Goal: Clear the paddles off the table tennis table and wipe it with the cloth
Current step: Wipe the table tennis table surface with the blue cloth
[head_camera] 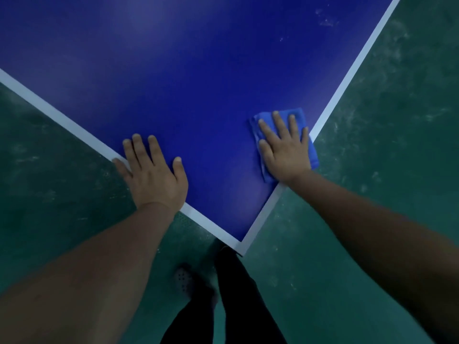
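Note:
A corner of the blue table tennis table with white edge lines points toward me. My right hand lies flat with straight fingers on a folded blue cloth, pressing it onto the table beside the right edge line. My left hand rests flat on the table at the left edge line, fingers spread, holding nothing. No paddles are in view.
Green, scuffed floor surrounds the table corner on both sides. My dark trouser legs and a perforated shoe stand just below the corner. Pale smudges mark the table's far right part.

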The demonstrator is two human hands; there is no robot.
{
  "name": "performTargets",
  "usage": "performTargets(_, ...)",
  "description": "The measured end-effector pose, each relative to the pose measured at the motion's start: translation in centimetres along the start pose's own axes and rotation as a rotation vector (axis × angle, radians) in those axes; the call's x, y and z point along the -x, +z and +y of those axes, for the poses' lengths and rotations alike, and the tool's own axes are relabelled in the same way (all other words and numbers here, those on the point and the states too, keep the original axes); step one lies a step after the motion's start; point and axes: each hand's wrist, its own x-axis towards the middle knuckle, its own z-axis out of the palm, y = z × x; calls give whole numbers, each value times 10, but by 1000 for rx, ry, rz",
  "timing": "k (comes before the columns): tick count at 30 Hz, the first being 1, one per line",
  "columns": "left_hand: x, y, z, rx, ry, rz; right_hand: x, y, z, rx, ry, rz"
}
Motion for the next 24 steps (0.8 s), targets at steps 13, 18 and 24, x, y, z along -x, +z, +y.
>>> performTargets(13, 1, -7, 5, -48, -39, -36, -41, -4, 39, 51, -198, -31)
performTargets(18, -2, -10, 36, -4, -101, 20, -108, -12, 17, -30, 132, -17)
performTargets(24, -67, 0, 165, 56, -144, -17, -125, -13, 71, 44, -647, -52)
